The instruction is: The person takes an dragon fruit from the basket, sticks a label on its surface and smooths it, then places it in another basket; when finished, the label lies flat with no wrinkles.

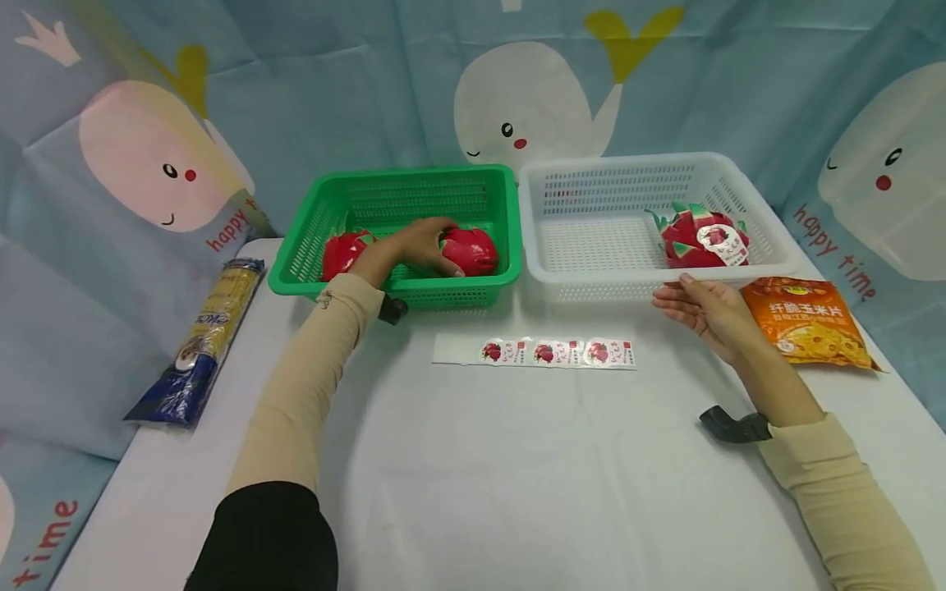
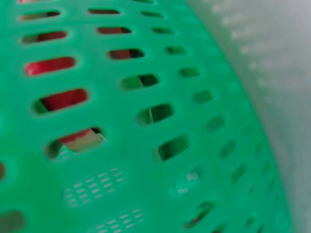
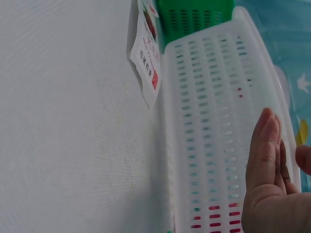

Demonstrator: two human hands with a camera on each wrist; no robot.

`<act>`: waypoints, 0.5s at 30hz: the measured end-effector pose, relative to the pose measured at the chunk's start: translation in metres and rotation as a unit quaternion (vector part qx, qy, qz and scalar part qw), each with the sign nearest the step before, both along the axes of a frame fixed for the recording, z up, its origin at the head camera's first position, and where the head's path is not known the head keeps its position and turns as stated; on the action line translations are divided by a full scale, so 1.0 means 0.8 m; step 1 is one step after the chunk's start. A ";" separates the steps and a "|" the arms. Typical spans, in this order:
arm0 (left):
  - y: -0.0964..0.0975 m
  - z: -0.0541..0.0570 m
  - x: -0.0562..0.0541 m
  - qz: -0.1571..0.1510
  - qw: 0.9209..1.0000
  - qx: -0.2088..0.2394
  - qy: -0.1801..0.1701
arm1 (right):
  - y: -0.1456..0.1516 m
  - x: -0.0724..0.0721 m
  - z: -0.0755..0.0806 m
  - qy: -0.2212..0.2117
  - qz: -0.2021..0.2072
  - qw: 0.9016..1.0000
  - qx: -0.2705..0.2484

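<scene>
My left hand [image 1: 421,245] reaches into the green basket [image 1: 473,293] and grips a red dragon fruit [image 1: 473,251], thumb and fingers round its left end. Another dragon fruit [image 1: 342,254] lies in the same basket, left of my wrist. The left wrist view is filled by the green basket's slotted wall [image 2: 97,155], with red showing through the slots. My right hand [image 1: 709,316] holds nothing, its fingers fairly straight, by the front rim of the white basket [image 1: 591,277]. Inside that basket sits a dragon fruit [image 1: 702,238] bearing a white label.
A backing strip with several dragon-fruit stickers [image 1: 543,353] lies in front of the baskets. An orange snack bag [image 1: 809,322] lies at the right, partly behind my right hand. A long yellow and blue packet [image 1: 199,345] lies along the table's left edge. Whale-print cloth [image 1: 355,90] hangs behind.
</scene>
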State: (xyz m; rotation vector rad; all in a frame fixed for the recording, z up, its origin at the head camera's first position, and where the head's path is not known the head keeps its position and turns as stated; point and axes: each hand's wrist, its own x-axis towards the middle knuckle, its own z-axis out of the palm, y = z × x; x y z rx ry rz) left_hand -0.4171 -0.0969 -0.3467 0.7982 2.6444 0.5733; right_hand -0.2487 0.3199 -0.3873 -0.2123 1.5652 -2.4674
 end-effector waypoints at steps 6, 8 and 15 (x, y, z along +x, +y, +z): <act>0.000 -0.009 0.001 0.047 0.998 0.032 0.000 | -0.002 0.000 0.001 0.002 -0.009 1.000 -0.018; 0.000 -0.011 0.001 0.053 0.998 0.042 -0.001 | -0.003 -0.001 0.001 0.004 -0.010 1.000 -0.021; -0.004 0.009 0.009 0.083 0.991 0.098 0.034 | -0.005 -0.002 0.001 -0.007 -0.017 0.999 -0.035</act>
